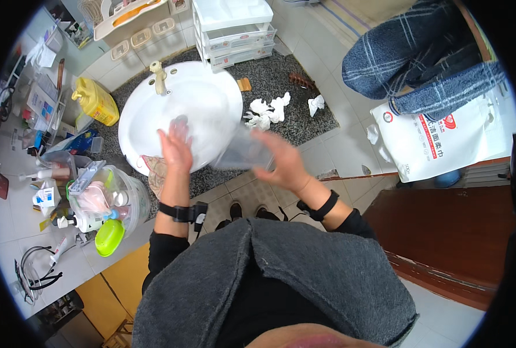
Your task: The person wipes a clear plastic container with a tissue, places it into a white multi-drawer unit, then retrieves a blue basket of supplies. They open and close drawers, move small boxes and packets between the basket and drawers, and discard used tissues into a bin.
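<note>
My right hand (282, 163) is closed on a clear plastic container (242, 152), smeared by motion, at the near right rim of the white oval sink (131, 124). Over the basin is my left hand (177, 146), its fingers apart, with nothing plainly held. A blurred, see-through patch lies between the hands, and I cannot make out its shape. Beyond them stands the beige faucet (158, 76) at the sink's back edge. A patterned brownish cloth (155, 174) hangs over the near left rim, beside my left wrist.
Crumpled white tissues (259, 116) and a brown hair clip (302, 82) lie on the dark speckled counter. A white drawer unit (235, 35) stands behind. Left are a yellow pump bottle (98, 104) and a crowded clear tub (136, 200). Right, a wipes pack (414, 145) lies under blue plaid cloth (380, 58).
</note>
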The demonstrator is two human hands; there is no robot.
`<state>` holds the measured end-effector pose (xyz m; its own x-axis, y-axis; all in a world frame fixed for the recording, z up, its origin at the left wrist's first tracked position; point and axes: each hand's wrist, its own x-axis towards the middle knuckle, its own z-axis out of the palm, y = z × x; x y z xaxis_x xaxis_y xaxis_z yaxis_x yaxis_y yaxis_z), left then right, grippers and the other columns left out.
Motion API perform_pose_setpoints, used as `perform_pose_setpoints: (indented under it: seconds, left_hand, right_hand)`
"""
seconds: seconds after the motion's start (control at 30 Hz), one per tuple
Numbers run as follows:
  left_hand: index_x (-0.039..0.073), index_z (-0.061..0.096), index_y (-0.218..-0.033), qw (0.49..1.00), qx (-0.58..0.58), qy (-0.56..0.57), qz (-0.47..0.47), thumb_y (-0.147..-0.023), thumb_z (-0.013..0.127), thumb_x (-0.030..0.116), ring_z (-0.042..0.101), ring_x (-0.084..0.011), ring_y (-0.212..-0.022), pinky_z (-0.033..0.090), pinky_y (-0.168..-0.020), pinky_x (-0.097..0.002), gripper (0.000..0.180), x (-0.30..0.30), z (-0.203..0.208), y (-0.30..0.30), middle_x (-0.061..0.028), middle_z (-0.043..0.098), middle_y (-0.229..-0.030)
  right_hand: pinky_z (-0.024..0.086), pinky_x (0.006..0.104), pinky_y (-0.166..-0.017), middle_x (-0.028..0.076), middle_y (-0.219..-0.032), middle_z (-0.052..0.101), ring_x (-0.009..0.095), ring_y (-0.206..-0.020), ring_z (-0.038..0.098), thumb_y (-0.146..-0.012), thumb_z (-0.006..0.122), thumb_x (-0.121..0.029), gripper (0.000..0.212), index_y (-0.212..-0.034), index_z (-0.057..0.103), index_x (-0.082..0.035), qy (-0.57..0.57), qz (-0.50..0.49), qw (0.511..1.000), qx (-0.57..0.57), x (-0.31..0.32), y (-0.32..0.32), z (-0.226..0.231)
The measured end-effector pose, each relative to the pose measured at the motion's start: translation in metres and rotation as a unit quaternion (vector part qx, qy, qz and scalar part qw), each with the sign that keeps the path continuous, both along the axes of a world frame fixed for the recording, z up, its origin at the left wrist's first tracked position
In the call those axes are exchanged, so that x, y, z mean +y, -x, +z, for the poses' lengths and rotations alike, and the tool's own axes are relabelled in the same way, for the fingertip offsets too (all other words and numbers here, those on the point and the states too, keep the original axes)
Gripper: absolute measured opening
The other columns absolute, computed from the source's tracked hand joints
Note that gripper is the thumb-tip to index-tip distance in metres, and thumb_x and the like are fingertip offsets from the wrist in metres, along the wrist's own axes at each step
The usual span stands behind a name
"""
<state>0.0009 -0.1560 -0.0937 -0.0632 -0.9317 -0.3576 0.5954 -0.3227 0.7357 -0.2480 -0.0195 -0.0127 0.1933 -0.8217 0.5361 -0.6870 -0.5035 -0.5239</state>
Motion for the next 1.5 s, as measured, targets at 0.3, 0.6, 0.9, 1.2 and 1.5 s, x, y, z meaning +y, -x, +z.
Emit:
perform_pose_setpoints:
  seconds: [0.3,0.6,0.9,1.2,1.5]
  left_hand:
    - [0.009,0.026,-0.150,0.944,-0.128,0.137,-0.272,-0.094,0.055,0.038,0.050,-0.0281,-0.123,0.042,-0.099,-0.0428,0.069,0.034,0.022,0.053,-0.0155,0.047,-0.140]
    - [0.011,0.027,-0.149,0.953,-0.139,0.085,-0.257,-0.091,0.057,0.017,0.064,-0.0230,-0.082,0.059,-0.055,-0.0333,0.066,0.050,0.053,0.081,-0.0151,0.061,-0.102]
    - [0.009,0.032,-0.143,0.954,-0.160,0.078,-0.242,-0.089,0.058,0.024,0.067,-0.0271,-0.076,0.058,-0.049,-0.0358,0.061,0.003,0.050,0.082,-0.0130,0.058,-0.094]
    - [0.008,0.041,-0.138,0.927,-0.247,0.034,-0.281,-0.090,0.062,0.036,0.064,-0.0275,-0.085,0.057,-0.059,-0.0387,0.060,-0.047,0.007,0.091,-0.0140,0.058,-0.106]
    - [0.006,0.063,-0.114,0.784,-0.504,0.360,0.044,-0.077,0.064,0.012,0.058,-0.0259,-0.087,0.048,-0.082,-0.0343,0.038,-0.222,-0.008,0.088,-0.0122,0.060,-0.101]
  right_hand:
    - [0.053,0.0280,-0.066,0.014,-0.121,0.060,0.025,-0.102,0.066,-0.088,0.061,-0.023,0.062,-0.141,0.036,-0.004,-0.280,-0.057,0.827,-0.484,0.030,0.091,-0.032]
    - [0.053,0.0286,-0.057,0.017,-0.135,0.049,0.028,-0.103,0.065,-0.098,0.047,-0.030,0.057,-0.147,0.028,-0.008,-0.310,-0.024,0.700,-0.642,0.027,0.121,-0.048]
    - [0.056,0.0362,-0.073,0.012,-0.133,0.050,0.025,-0.101,0.064,-0.098,0.050,-0.028,0.056,-0.148,0.027,-0.015,-0.309,-0.086,0.719,-0.616,-0.011,0.098,-0.047]
    - [0.057,0.0345,-0.071,0.017,-0.122,0.054,0.030,-0.095,0.066,-0.092,0.055,-0.032,0.059,-0.141,0.036,-0.006,-0.318,-0.187,0.654,-0.661,-0.054,0.102,-0.077]
    - [0.057,0.0321,-0.064,0.016,-0.114,0.058,0.029,-0.085,0.068,-0.091,0.056,-0.025,0.051,-0.134,0.042,-0.002,-0.295,-0.253,0.659,-0.645,-0.051,0.118,-0.080]
